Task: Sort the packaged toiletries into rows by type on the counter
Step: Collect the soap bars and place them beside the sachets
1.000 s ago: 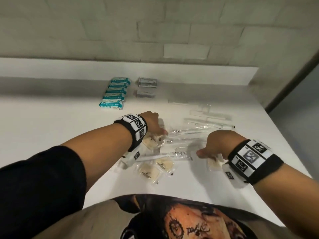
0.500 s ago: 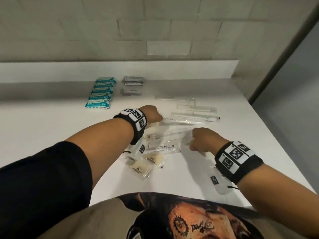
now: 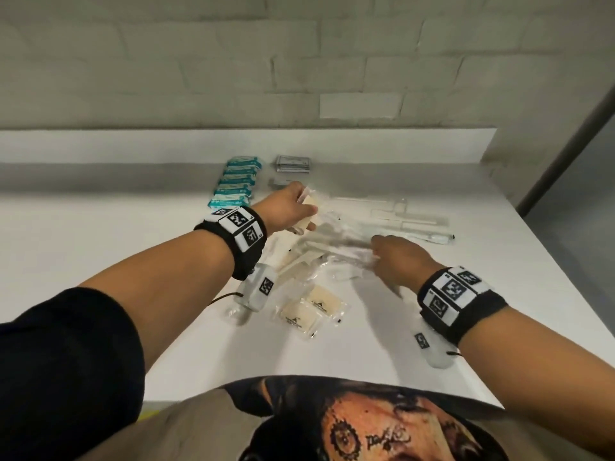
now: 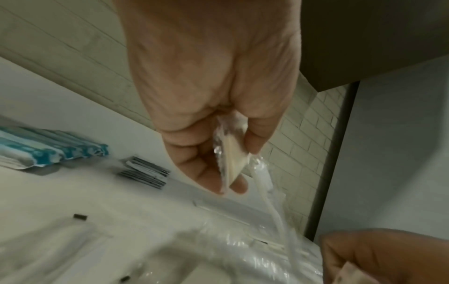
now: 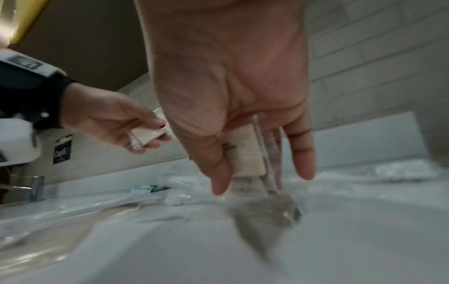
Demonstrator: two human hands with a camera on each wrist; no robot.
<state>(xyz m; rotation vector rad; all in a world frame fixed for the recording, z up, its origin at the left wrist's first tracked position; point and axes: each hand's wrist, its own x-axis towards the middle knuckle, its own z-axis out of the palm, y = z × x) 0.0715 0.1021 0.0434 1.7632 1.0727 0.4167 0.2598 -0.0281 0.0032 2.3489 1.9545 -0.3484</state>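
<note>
Soap packet pinched in left hand above table; second soap bar under right hand's curled fingers beside clear toothbrush sleeves. Light, stiff bar; slippery, crinkly film. Best gripped across flat faces.

A: Dim, flat light overall. Soft forearm shadows streak the white matte desk.

B: Yeah, both wrist views smear near the bottom, and the clear crinkly plastic wrappers glare.

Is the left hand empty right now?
No, the left hand pinches a clear-wrapped cream soap packet between thumb and fingers above the counter.
</note>
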